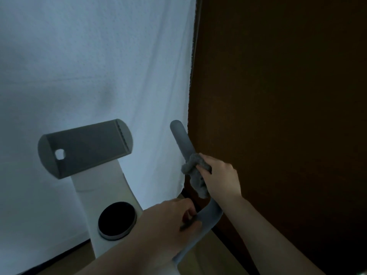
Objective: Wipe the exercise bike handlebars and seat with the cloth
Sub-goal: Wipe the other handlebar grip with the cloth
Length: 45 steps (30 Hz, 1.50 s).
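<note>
The right hand [217, 176] is gripping the grey cloth [195, 172] bunched around the right handlebar [181, 140] while the left hand [168, 219] is holding the bar's lower curve; keeping the cloth fully wrapped should be cleaning every side.

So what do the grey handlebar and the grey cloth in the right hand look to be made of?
The curved grey handlebar looks foam- or rubber-padded: matte, no glare, soft rounded tip; dim light leaves it open. The crumpled grey cloth, gripped by the right hand, looks like fuzzy microfibre or terry: nubby, fluffy edges.
</note>
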Each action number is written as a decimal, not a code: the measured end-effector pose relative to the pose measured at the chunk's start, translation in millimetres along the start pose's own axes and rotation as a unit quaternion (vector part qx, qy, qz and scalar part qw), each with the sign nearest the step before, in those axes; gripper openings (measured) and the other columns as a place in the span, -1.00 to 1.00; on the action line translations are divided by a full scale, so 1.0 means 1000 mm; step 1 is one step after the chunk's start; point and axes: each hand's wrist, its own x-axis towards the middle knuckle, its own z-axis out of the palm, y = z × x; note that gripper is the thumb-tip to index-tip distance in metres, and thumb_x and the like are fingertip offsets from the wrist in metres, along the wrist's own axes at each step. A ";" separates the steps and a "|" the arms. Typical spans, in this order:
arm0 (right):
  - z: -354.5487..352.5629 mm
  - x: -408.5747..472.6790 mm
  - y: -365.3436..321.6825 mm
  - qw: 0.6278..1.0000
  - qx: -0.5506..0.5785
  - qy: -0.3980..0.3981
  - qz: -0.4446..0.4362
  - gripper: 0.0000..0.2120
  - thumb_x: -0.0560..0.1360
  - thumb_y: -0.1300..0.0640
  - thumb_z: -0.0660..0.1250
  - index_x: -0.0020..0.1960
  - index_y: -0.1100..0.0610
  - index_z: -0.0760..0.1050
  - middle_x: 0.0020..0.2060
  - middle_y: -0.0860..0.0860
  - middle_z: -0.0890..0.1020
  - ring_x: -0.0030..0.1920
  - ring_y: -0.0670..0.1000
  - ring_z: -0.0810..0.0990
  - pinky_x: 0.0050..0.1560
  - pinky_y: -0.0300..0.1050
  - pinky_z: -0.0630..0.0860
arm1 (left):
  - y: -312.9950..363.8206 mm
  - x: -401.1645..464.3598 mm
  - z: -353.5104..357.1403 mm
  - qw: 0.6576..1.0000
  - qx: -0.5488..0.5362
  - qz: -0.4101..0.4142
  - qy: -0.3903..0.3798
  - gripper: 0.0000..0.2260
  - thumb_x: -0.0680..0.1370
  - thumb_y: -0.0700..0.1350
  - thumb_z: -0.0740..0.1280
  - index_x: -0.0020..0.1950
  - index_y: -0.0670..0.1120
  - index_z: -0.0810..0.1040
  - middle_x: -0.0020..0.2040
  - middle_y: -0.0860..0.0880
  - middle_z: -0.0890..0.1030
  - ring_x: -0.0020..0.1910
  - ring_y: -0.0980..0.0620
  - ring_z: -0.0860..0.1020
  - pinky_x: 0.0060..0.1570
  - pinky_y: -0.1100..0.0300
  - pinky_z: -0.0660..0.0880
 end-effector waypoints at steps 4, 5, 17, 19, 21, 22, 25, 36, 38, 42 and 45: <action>-0.003 0.039 -0.004 0.993 0.069 -0.059 0.070 -0.80 0.59 -0.02 0.23 -0.07 0.03 0.58 -0.21 -0.02 0.64 -0.17 -0.04 0.62 -0.08 -0.04 0.62 | 0.000 0.001 -0.001 1.000 -0.013 -0.008 -0.020 -0.84 0.54 0.17 0.19 0.00 0.14 0.47 -0.11 0.17 0.55 -0.18 0.24 0.50 -0.15 0.35 0.44; -0.001 0.041 -0.003 0.992 0.086 -0.055 0.076 -0.79 0.59 -0.03 0.24 -0.10 0.04 0.57 -0.24 -0.04 0.63 -0.19 -0.04 0.62 -0.14 -0.07 0.61 | -0.001 0.000 -0.001 1.000 -0.014 -0.008 -0.022 -0.83 0.54 0.17 0.19 0.00 0.14 0.48 -0.11 0.16 0.56 -0.18 0.24 0.50 -0.15 0.34 0.44; -0.005 0.024 -0.013 0.993 -0.074 -0.040 0.081 -0.74 0.62 -0.06 0.15 0.05 0.03 0.56 -0.13 0.00 0.63 -0.13 0.01 0.62 -0.21 -0.15 0.47 | -0.003 0.002 0.002 0.999 -0.025 -0.014 -0.024 -0.81 0.53 0.16 0.21 0.05 0.13 0.52 -0.08 0.15 0.60 -0.13 0.24 0.53 -0.02 0.27 0.49; -0.003 0.008 -0.011 0.997 -0.056 -0.017 0.057 -0.76 0.63 -0.04 0.14 0.16 -0.02 0.53 -0.07 -0.03 0.65 -0.08 -0.01 0.62 -0.14 -0.17 0.49 | -0.006 0.001 0.002 0.999 -0.027 -0.008 -0.028 -0.80 0.53 0.18 0.21 0.04 0.14 0.51 -0.07 0.17 0.59 -0.13 0.25 0.52 -0.01 0.25 0.50; -0.004 -0.014 -0.008 0.997 -0.069 0.014 0.037 -0.73 0.63 -0.03 0.14 0.28 -0.07 0.47 0.05 -0.07 0.64 0.02 -0.04 0.62 -0.03 -0.19 0.50 | -0.008 0.000 0.002 0.999 -0.031 0.001 -0.021 -0.79 0.52 0.21 0.21 0.04 0.15 0.50 -0.08 0.19 0.58 -0.15 0.26 0.52 -0.04 0.27 0.50; -0.005 -0.021 -0.006 0.996 -0.079 0.032 0.025 -0.71 0.63 -0.01 0.15 0.32 -0.07 0.45 0.11 -0.09 0.62 0.06 -0.05 0.61 0.03 -0.20 0.50 | -0.008 -0.001 0.002 0.999 -0.035 0.005 -0.021 -0.79 0.52 0.22 0.21 0.03 0.15 0.50 -0.09 0.19 0.58 -0.16 0.26 0.52 -0.05 0.27 0.51; -0.008 -0.020 -0.005 0.995 -0.093 0.035 0.021 -0.74 0.63 0.00 0.15 0.27 -0.05 0.49 0.07 -0.08 0.63 0.04 -0.04 0.61 0.01 -0.20 0.50 | -0.008 0.001 0.002 0.999 -0.027 0.015 -0.024 -0.79 0.53 0.20 0.21 0.03 0.14 0.50 -0.08 0.16 0.59 -0.15 0.23 0.53 -0.03 0.25 0.51; -0.011 -0.030 -0.002 0.994 -0.090 0.035 0.041 -0.75 0.63 -0.02 0.17 0.24 -0.05 0.52 0.03 -0.10 0.64 0.01 -0.08 0.61 -0.05 -0.23 0.49 | -0.013 0.001 0.006 0.998 -0.046 0.023 -0.024 -0.82 0.52 0.19 0.23 0.02 0.17 0.51 -0.10 0.21 0.57 -0.19 0.26 0.52 -0.08 0.32 0.49; -0.012 -0.016 -0.007 0.992 -0.111 0.009 0.067 -0.78 0.63 -0.02 0.14 0.09 -0.03 0.56 -0.12 -0.09 0.62 -0.08 -0.06 0.61 -0.15 -0.21 0.43 | -0.012 0.004 0.009 0.998 -0.054 0.012 -0.018 -0.84 0.51 0.16 0.25 0.00 0.16 0.53 -0.13 0.21 0.58 -0.18 0.26 0.54 -0.03 0.27 0.52; -0.011 -0.023 -0.002 0.993 -0.081 0.008 0.084 -0.75 0.62 -0.07 0.15 0.10 -0.02 0.56 -0.12 -0.08 0.63 -0.11 -0.07 0.60 -0.12 -0.19 0.49 | -0.015 0.001 0.008 0.999 -0.043 0.020 -0.023 -0.83 0.52 0.18 0.24 0.01 0.16 0.53 -0.13 0.21 0.59 -0.18 0.26 0.54 -0.06 0.29 0.52; -0.012 -0.040 0.003 0.992 -0.082 0.022 0.096 -0.75 0.61 -0.09 0.15 0.15 -0.05 0.54 -0.10 -0.09 0.64 -0.11 -0.09 0.61 -0.08 -0.16 0.55 | -0.015 -0.001 0.006 0.998 -0.045 0.031 -0.009 -0.79 0.51 0.22 0.22 0.04 0.18 0.51 -0.13 0.23 0.58 -0.20 0.29 0.53 -0.10 0.34 0.51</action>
